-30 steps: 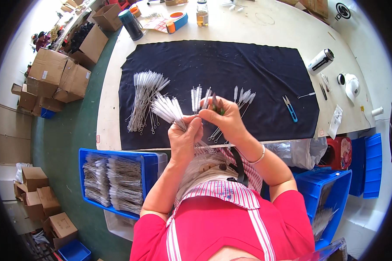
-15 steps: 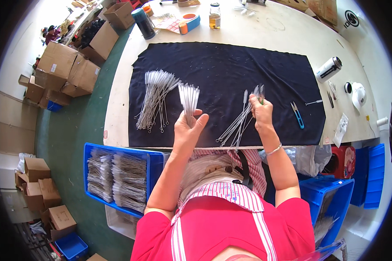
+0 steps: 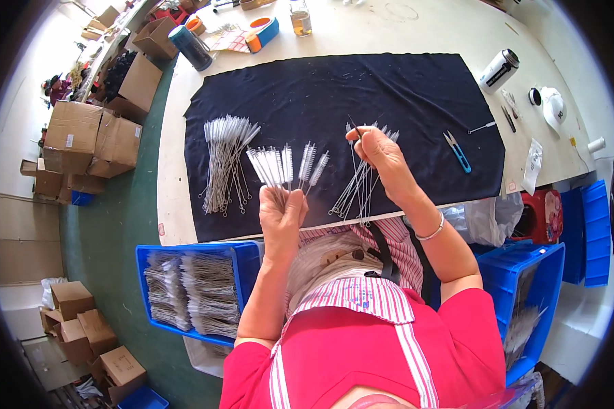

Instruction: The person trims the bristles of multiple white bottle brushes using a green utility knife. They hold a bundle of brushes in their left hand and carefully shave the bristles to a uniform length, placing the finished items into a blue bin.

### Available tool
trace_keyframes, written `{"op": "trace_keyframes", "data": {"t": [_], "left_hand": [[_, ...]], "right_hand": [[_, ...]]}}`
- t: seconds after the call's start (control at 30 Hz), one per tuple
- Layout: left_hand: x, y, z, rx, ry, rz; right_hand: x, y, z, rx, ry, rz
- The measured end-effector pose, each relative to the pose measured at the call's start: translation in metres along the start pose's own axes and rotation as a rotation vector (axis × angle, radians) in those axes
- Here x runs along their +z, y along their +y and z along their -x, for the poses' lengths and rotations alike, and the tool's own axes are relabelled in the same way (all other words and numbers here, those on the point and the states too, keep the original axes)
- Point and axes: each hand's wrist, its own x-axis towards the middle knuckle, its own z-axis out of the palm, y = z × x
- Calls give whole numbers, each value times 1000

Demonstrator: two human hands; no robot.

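Note:
In my left hand (image 3: pixel 282 215) is a fanned bunch of wire-handled tube brushes (image 3: pixel 271 167), white bristles upward and handles gripped in the fist. Two brushes lean out to the right of the bunch. My right hand (image 3: pixel 387 160) pinches a thin dark pointed tool (image 3: pixel 354 125), most of it hidden by the fingers. Under and beside that hand, a loose pile of brushes (image 3: pixel 358 191) lies on the dark cloth (image 3: pixel 307 88), looped ends toward me. A bigger pile of brushes (image 3: pixel 224 163) rests left of my left hand.
Blue-handled thread snips (image 3: pixel 458 153) and a single brush (image 3: pixel 483 127) lie on the right. Beyond stand a thermos (image 3: pixel 499 70), a glass jar (image 3: pixel 300 19), a tape roll (image 3: pixel 261 31) and a dark bottle (image 3: pixel 189 46). Blue bins (image 3: pixel 242 273) flank me, the left one full of brushes.
The brushes in my left hand have spread from a tight bunch into a fan. My right hand has shifted, and a dark tip now shows between its fingers. The whole view has shifted slightly.

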Motion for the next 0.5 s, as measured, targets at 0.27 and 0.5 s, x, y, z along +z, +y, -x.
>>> {"op": "trace_keyframes", "data": {"t": [0.27,0.5], "left_hand": [[1,-6,6,139,127,-198],[8,-9,7,32,77,27]], "right_hand": [[-4,-36,1,11,-55,76],[25,-15,17,247,-55,-254]]}}
